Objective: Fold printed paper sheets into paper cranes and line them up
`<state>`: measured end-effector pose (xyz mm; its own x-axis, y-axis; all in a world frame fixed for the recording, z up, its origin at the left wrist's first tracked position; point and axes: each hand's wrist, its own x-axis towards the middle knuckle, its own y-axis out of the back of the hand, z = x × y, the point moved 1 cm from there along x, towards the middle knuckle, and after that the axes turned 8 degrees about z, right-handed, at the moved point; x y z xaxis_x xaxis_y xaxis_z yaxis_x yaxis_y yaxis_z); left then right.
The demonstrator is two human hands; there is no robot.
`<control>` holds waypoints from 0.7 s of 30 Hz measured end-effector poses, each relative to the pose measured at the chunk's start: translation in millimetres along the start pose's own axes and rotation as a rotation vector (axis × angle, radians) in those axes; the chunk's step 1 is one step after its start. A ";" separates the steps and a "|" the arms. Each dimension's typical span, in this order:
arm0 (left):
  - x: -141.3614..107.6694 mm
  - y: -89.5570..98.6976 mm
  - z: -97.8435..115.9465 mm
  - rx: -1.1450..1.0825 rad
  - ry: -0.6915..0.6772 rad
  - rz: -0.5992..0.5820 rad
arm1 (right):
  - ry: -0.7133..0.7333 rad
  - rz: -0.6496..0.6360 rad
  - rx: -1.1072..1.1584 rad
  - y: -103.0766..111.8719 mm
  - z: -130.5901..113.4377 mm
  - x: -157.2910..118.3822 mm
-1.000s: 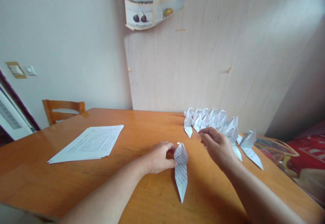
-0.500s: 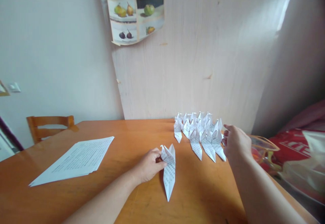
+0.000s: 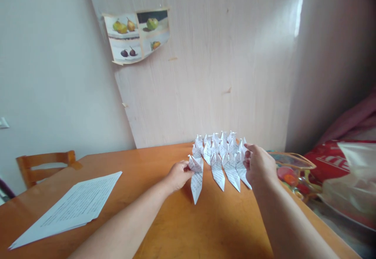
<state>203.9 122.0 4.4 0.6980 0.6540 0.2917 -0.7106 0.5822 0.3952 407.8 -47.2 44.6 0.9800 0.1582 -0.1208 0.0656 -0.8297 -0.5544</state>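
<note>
With our left hand we pinch the upper left edge of a folded paper figure, thumb and fingers closed on it, just left of the clustered figures on the wooden bench. Our right hand curls its fingers by the rightmost figure; whether it grips, we cannot tell. We see crisp white printed paper, sharply creased, with peaked tops and long tapering tails.

folded printed paper | tapering nearward | beside similar folds, seemingly upright
</note>
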 end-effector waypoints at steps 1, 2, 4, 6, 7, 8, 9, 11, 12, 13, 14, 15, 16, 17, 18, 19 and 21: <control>5.4 -3.8 -2.1 0.000 0.000 0.003 | -0.006 -0.002 0.005 0.0 0.2 0.3; 10.1 -7.4 -4.1 0.000 0.000 0.005 | -0.010 -0.005 0.009 0.0 0.4 0.5; 17.7 -13.7 -7.9 0.002 0.000 0.003 | -0.016 -0.014 0.014 -0.5 0.8 0.6; 23.1 -18.6 -11.2 0.005 -0.001 -0.002 | -0.021 -0.022 0.017 -1.2 1.2 0.3; 25.2 -20.7 -12.9 0.006 -0.001 -0.006 | -0.024 -0.023 0.017 -1.5 1.5 0.0; 27.0 -22.5 -14.6 0.008 0.000 -0.012 | -0.026 -0.023 0.017 -1.9 1.6 -0.4; 28.4 -24.1 -16.6 0.011 0.001 -0.018 | -0.027 -0.021 0.016 -2.1 1.7 -0.9; 30.9 -27.0 -21.0 0.020 0.008 -0.026 | -0.027 -0.016 0.013 -2.5 1.5 -1.9; 32.0 -28.4 -23.4 0.027 0.014 -0.027 | -0.027 -0.015 0.010 -2.6 1.3 -2.5; 33.0 -29.7 -25.9 0.035 0.021 -0.025 | -0.027 -0.015 0.007 -2.7 0.9 -3.1; 34.0 -31.0 -28.2 0.044 0.029 -0.021 | -0.027 -0.017 0.004 -2.7 0.5 -3.7; 34.9 -32.3 -30.4 0.054 0.037 -0.016 | -0.026 -0.018 0.001 -2.7 0.0 -4.2; 35.6 -33.5 -32.3 0.064 0.045 -0.010 | -0.024 -0.020 -0.001 -2.7 -0.4 -4.7; 36.2 -34.7 -33.9 0.075 0.053 -0.004 | -0.023 -0.020 -0.003 -2.6 -0.7 -5.1; 36.6 -35.7 -35.2 0.086 0.060 0.003 | -0.021 -0.020 -0.004 -2.6 -1.0 -5.4; 36.8 -36.4 -36.2 0.098 0.067 0.010 | -0.019 -0.020 -0.006 -2.7 -1.2 -5.6; 36.7 -37.3 -37.5 0.121 0.079 0.022 | -0.016 -0.023 -0.013 -2.9 -1.2 -5.8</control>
<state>252.7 142.4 -32.3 0.6696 0.7049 0.2341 -0.7068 0.5078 0.4925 402.1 -46.4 48.0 0.9750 0.1860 -0.1214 0.0908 -0.8325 -0.5466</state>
